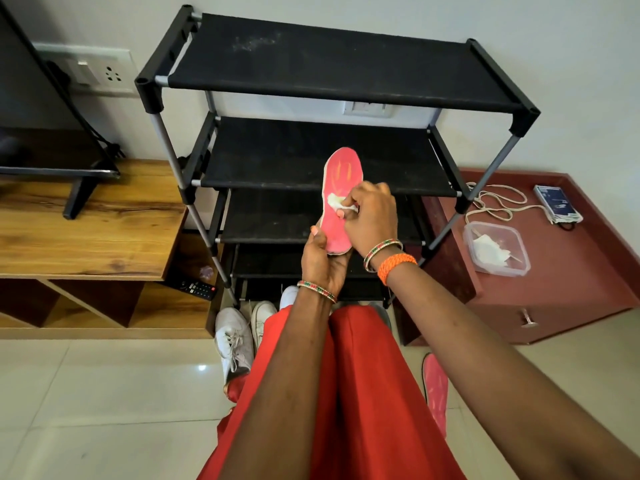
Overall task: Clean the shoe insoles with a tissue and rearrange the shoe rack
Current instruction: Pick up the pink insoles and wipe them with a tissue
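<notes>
Insole in hand: a pink insole (pixel 338 202) is held up in front of the shoe rack (pixel 332 150), its long axis near upright, toe end up and leaning slightly left, heel end down; the printed face is turned toward the person.
Left hand: the left hand (pixel 320 261) grips the heel end from below, thumb on the left edge of the pink face, fingers curled behind.
Right hand: the right hand (pixel 372 216) pinches a crumpled white tissue (pixel 336 201) between fingertips and thumb and presses it on the middle of the insole.
Second insole: another pink insole (pixel 435 389) lies on the tiled floor (pixel 104 393) to the right of the person's red-clad legs (pixel 363 393), long axis running toward and away from the person, partly hidden by the right forearm.
Rack: black fabric shelves on grey poles, against the wall; the shelves in view carry nothing, with dust marks on the top one.
Room to move: open air between the held insole and the shelf front edges; bare floor at the lower left.
Shoes: white sneakers (pixel 235 341) stand on the floor at the rack's foot, just left of the legs.
Left side: a wooden cabinet (pixel 86 230) touches or nearly touches the rack's left poles; a remote control (pixel 198 289) lies on its lower ledge.
Right side: a maroon cabinet (pixel 571 289) stands beside the rack, carrying a clear plastic box (pixel 497 247) with white tissue inside, a cord (pixel 491 202) and a dark blue packet (pixel 557 204) near its back edge.
</notes>
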The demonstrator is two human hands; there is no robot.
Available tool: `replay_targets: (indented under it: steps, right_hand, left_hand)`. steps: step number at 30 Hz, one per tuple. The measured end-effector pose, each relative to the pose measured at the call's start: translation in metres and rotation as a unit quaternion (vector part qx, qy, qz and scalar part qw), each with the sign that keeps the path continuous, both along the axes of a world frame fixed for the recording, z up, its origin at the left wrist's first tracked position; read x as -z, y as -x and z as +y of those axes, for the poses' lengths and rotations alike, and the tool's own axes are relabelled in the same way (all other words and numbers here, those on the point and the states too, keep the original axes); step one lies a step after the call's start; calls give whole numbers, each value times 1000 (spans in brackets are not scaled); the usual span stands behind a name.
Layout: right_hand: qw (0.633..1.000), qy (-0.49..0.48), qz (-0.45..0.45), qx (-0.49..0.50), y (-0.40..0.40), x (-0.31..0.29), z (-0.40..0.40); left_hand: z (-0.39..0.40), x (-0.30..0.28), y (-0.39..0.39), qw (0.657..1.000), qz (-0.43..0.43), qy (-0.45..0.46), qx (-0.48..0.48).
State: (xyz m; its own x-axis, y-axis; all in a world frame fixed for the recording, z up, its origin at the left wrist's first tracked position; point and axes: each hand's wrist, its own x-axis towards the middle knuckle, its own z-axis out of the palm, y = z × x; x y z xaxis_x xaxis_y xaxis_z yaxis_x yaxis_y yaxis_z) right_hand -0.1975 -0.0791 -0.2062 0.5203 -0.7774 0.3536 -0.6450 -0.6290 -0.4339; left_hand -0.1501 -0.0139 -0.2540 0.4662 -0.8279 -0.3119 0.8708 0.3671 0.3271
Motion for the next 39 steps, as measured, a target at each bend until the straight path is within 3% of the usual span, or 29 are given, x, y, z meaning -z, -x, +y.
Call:
replay_targets:
  steps: [2,7,10,13,18,22,26,34,39]
  right_hand:
    - [999,-23,-7,-36,-1,-2,7]
    - [978,-12,77,-192,14,1,36]
    - [988,-49,74,-125,7,-12,19]
    - [997,-63,4,-48,-1,-19,18]
    - [988,-88,19,-126,10,-14,49]
    - [996,-13,71,-62,8,-14,25]
    - [999,-30,-7,-14,5,-12,17]
    - [978,-173,-56,-103,11,0,38]
    - [995,-93,-33,-15,5,-4,19]
  left_hand:
    - [2,0,-1,1000,3,6,-4]
    - [4,-5,-8,1000,4,-10,6]
    - [4,-7,-7,1000,-13,8,14]
    - [6,-3,-9,1000,-19,22,11]
    - [10,6,-15,999,-50,8,3]
    - [7,10,-16,994,-110,14,-1]
    - [14,5,-15,984,-179,13,-16]
    - [16,9,-17,990,-140,-7,-14]
    - [16,4,-11,992,-123,9,-17]
